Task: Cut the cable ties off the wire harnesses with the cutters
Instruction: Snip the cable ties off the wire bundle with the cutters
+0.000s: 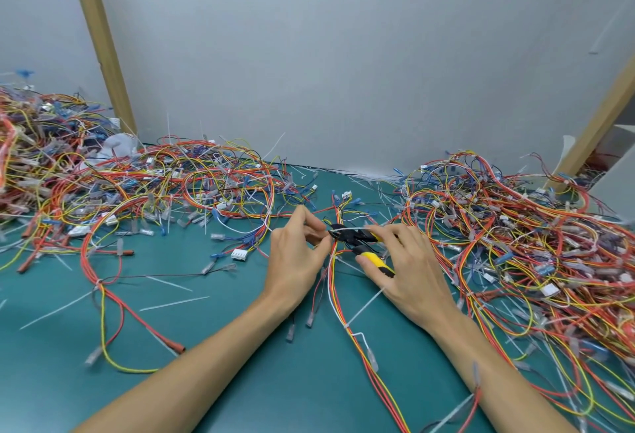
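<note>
Harness (332, 281) in pinch of L hand (295, 260), cutters (350, 237) in grip of R hand (410, 272).

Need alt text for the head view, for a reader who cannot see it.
A person's right hand holds yellow-handled cutters at a bundle of coloured wires that the left hand pinches, over a green table. Tangled wire heaps lie on both sides, with white cable ties scattered between.

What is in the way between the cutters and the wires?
Nothing visible. The right hand holds the cutters with their tip right at the wires, close beside the left hand, which pinches the bundle. The tie itself is too small to make out.
</note>
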Demonstrator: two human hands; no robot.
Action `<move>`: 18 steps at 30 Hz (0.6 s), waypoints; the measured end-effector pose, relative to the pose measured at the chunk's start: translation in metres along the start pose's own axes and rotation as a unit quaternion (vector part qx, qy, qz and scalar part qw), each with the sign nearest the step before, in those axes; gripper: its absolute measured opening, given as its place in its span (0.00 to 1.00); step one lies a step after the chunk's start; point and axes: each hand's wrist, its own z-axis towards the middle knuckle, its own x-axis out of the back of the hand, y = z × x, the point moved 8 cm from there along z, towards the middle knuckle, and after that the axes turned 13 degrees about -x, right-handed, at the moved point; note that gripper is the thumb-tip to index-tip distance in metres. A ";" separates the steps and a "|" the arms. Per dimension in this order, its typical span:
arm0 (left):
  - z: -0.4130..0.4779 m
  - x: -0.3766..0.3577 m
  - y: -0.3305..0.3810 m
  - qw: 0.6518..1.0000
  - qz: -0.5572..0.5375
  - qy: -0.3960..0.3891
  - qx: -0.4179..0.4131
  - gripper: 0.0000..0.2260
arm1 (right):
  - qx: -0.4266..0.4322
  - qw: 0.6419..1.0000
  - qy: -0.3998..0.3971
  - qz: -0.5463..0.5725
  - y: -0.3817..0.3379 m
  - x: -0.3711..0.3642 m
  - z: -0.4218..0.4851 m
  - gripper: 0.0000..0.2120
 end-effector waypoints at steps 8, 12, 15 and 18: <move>0.001 -0.001 0.013 0.999 -0.006 0.005 -0.042 0.11 | -0.020 1.000 0.011 0.020 0.001 0.000 0.001 0.17; 0.002 -0.004 0.019 0.998 -0.014 -0.023 -0.059 0.16 | -0.084 0.993 0.014 0.087 0.009 0.004 0.001 0.17; 0.003 -0.010 0.021 0.996 -0.008 -0.070 -0.063 0.18 | -0.087 0.990 0.021 0.110 0.011 0.006 0.001 0.19; 0.001 -0.017 0.021 0.993 -0.017 -0.089 -0.069 0.14 | -0.091 0.989 0.029 0.109 0.012 0.007 0.002 0.21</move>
